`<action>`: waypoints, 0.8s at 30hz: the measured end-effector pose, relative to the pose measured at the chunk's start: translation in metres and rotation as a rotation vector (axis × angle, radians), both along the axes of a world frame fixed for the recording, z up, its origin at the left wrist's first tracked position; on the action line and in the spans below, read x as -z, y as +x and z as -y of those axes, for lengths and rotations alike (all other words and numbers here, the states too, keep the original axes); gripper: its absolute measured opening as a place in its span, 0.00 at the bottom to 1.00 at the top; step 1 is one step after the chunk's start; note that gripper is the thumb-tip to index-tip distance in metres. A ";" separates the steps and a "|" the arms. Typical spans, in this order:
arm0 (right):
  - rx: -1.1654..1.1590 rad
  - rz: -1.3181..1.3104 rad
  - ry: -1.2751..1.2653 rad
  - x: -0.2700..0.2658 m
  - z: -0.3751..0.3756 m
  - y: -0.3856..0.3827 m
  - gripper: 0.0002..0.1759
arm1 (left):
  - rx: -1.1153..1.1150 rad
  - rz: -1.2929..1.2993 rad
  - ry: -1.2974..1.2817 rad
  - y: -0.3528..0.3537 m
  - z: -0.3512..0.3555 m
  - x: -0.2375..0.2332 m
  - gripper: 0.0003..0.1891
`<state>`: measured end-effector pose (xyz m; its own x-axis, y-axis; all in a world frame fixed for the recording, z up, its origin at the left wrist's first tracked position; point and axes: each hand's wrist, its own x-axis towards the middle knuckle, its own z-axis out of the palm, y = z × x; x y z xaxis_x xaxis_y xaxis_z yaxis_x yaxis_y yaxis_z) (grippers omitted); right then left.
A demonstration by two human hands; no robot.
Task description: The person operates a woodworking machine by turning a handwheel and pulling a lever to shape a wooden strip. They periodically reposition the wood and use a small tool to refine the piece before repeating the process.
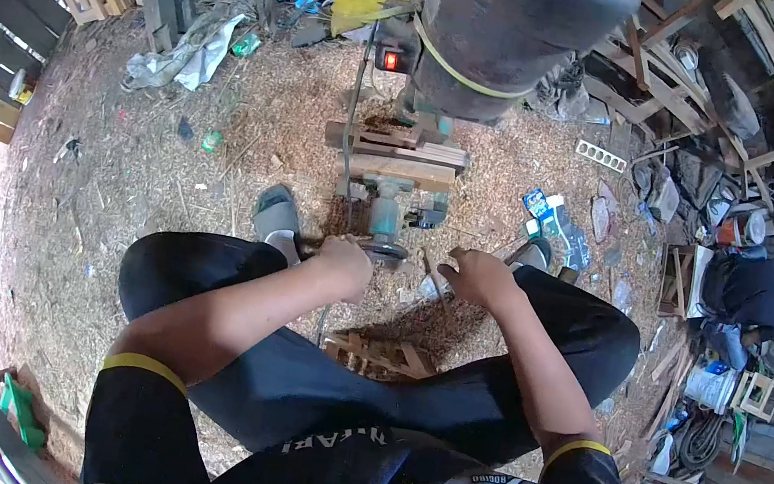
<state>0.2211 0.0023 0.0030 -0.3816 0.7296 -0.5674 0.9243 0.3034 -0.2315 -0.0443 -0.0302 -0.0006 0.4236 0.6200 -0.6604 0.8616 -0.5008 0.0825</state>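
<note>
A green-grey motor tool (385,211) with a round dark disc (384,249) at its near end stands on the ground between my feet. My left hand (343,265) is closed right beside the disc, on its left. A dark piece shows at its far side, but what the fingers hold is hidden. To the right of the disc, my right hand (481,277) is loosely curled, thumb and forefinger apart, with nothing visible between them. A thin stick (434,278) shows just left of it, apart from the fingers.
Wooden pieces (403,172) lie behind the tool. A large dark container (511,34) stands beyond, near a lit red switch (391,60). A cable (355,105) runs down to the tool. Shavings cover the ground. At right, a person (753,295) bends among stacked wood.
</note>
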 end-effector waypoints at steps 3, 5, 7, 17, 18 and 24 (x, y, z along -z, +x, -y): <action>-0.031 -0.027 -0.016 -0.009 0.014 -0.002 0.29 | -0.155 0.049 -0.138 0.005 0.000 -0.013 0.28; -0.049 -0.058 0.004 0.007 0.017 0.000 0.30 | -0.137 0.023 -0.162 0.001 -0.004 -0.013 0.26; -0.038 -0.036 -0.020 0.028 0.016 -0.001 0.30 | -0.154 -0.019 -0.142 0.003 -0.003 -0.029 0.23; 0.161 -0.156 -0.070 0.054 0.015 -0.019 0.27 | -0.446 0.029 -0.018 -0.021 -0.014 -0.016 0.16; 0.223 -0.213 -0.072 0.077 0.012 -0.018 0.28 | -0.373 0.018 -0.045 -0.024 -0.022 -0.010 0.16; 1.063 -0.573 0.215 0.197 0.007 -0.037 0.29 | -0.126 0.001 -0.062 -0.006 -0.049 0.002 0.12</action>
<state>0.1837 -0.0051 -0.1942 0.3064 0.8880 -0.3428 0.5161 -0.4576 -0.7241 -0.0507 0.0192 -0.0022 0.3457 0.6263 -0.6987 0.9172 -0.3828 0.1107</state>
